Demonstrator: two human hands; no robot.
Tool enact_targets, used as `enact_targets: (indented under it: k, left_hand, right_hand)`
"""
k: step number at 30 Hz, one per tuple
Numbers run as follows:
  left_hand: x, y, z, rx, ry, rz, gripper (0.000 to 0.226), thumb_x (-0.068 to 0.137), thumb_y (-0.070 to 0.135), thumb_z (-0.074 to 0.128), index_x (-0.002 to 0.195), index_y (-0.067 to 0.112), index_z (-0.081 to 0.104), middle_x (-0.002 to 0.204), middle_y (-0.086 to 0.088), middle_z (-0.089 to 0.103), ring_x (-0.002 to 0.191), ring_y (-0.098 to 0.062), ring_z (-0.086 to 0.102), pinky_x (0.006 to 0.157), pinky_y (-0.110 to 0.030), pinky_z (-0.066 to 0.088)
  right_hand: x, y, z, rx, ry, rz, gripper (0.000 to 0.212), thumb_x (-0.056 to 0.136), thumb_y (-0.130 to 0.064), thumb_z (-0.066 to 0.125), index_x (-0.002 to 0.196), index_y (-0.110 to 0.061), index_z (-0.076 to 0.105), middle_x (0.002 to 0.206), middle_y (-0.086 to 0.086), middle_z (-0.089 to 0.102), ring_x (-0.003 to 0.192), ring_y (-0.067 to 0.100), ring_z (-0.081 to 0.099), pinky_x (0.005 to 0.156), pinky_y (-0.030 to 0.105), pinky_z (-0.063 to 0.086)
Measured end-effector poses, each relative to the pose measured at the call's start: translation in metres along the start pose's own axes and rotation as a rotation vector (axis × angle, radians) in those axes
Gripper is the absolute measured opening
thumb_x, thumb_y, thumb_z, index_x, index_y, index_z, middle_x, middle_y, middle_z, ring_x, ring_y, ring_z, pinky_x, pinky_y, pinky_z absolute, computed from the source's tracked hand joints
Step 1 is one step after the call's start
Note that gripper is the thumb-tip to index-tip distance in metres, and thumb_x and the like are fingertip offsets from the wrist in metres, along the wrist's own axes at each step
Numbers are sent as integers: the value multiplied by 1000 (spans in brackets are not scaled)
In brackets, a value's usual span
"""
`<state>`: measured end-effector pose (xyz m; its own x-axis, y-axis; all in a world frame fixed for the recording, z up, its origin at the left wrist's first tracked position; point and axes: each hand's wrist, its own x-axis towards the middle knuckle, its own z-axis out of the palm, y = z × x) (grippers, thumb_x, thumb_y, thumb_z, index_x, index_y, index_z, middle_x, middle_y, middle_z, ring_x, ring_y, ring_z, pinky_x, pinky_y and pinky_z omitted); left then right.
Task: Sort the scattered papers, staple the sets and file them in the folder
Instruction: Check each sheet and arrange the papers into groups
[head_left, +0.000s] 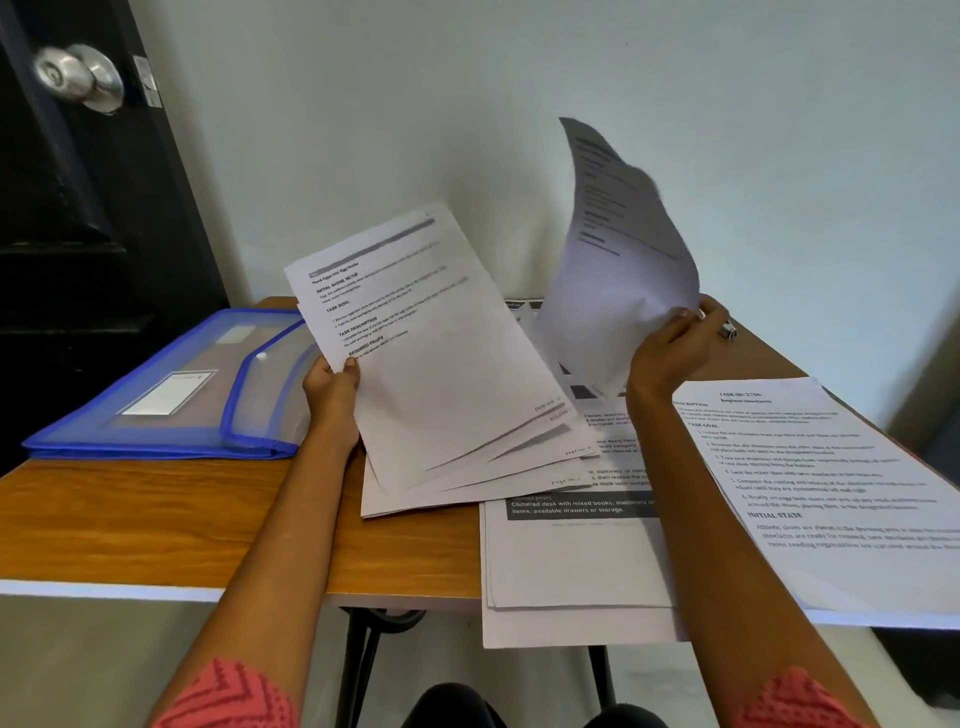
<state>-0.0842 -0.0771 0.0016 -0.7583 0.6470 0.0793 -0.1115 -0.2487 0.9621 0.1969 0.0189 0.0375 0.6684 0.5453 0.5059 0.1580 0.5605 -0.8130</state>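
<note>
Nearest, below right forearm: white printed sheets (576, 561) overhang front edge of wooden bench (156, 519), not yet sorted.

Left hand (332, 387): fingers curled, thumb on top, pinching left edge of fanned white printed stack (441, 374). Stack tilted up toward face, probably for reading headings.

Right hand (675, 348): fingers closed on lower edge of single curling white sheet (618, 260), lifted clear, likely for comparing.

Left of left fingers: blue translucent snap folder (171, 395), flat, closed, awaiting sets.

Just beyond right fingers: small silvery object (728, 330), maybe stapler; cannot tell.
</note>
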Motion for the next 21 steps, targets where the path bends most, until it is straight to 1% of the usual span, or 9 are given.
enact_targets:
  k: [2,4,6,8,11,14,18,19,21]
  left_hand:
    - [1,1,-1,-75,-11,-47,34,94,3,49,127,9,53,127,-10,57,111,-24,54,98,-41,45]
    - [1,0,-1,-97,-19,-61,35,94,3,49,127,10,53,128,-10,57,115,-24,54,100,-44,44]
    - [2,0,-1,-105,-26,-60,35,94,3,49,127,11,54,127,-10,57,117,-25,53,101,-46,43]
    - [2,0,-1,-113,-25,-59,34,93,3,49,126,11,54,127,-9,58,118,-26,53,101,-47,43]
    - [3,-1,-2,-134,-26,-63,33,93,2,49,124,12,56,125,-9,58,118,-26,53,101,-46,44]
    - [2,0,-1,-158,-28,-68,32,94,3,49,123,13,56,123,-7,59,117,-25,53,99,-45,45]
    - [0,1,-1,-170,-28,-78,29,94,4,49,119,15,57,118,-5,59,113,-23,54,96,-41,47]
    - [1,1,-1,-174,-28,-80,28,94,4,50,118,15,57,118,-5,59,112,-22,55,96,-41,47]
    - [1,1,-1,-182,-31,-83,27,93,4,51,118,15,57,118,-6,60,109,-21,56,94,-42,48]
  right_hand:
    - [1,2,-1,11,46,41,25,97,-3,33,115,9,45,94,8,53,80,15,52,66,6,41]
    - [5,4,-1,42,87,100,25,96,0,34,117,10,44,100,6,50,85,14,51,71,7,42]
    - [10,8,-1,54,103,163,26,95,0,36,118,9,45,105,10,53,89,15,51,74,7,41]
    - [10,9,-1,66,67,201,24,95,-1,38,117,7,45,109,11,54,92,14,50,75,6,40]
    - [3,4,1,100,-15,226,19,96,-1,38,113,2,46,104,6,51,89,13,49,69,3,40]
    - [0,2,3,158,-160,263,19,96,-5,40,113,-7,48,105,5,55,89,12,53,70,9,42]
    - [-8,1,5,209,-502,380,16,96,-7,42,108,-12,52,95,3,58,84,14,54,74,23,46]
    - [-10,-1,6,216,-583,405,15,96,-8,42,105,-13,52,91,2,60,80,14,56,72,25,47]
    - [-15,-7,5,203,-725,426,14,98,-9,42,101,-15,53,88,1,62,74,11,59,69,22,50]
